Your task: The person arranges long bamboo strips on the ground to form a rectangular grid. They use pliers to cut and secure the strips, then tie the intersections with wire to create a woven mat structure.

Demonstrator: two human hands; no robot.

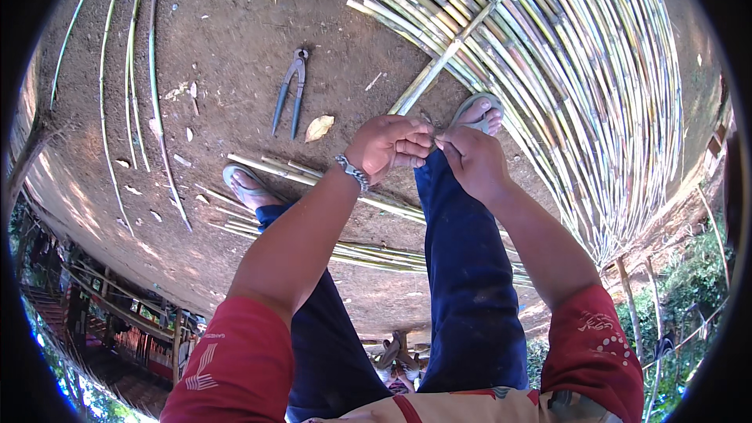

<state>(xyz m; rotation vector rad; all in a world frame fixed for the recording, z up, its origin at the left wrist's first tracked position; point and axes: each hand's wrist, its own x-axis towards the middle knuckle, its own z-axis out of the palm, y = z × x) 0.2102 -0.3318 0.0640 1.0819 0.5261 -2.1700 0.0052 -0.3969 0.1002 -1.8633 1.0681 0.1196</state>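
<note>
My left hand (389,146), with a chain bracelet (352,173) at its wrist, is held in front of my body with its fingers curled in. Close beside it, my right hand (473,158) pinches thumb and finger together. The fingertips nearly meet above my right knee. Whatever they hold is too small to make out. Just beyond the hands lies a bamboo crosspiece (462,35), running diagonally over a wide panel of bamboo poles (576,70) laid side by side. My right sandalled foot (479,113) is at the panel's near edge.
Pincers (291,94) with dark handles lie on the dirt, near a dry yellow leaf (319,128). Several thin stems (131,70) are spread at the far left. A bundle of poles (376,254) lies beneath my legs; my left foot (249,186) is beside it.
</note>
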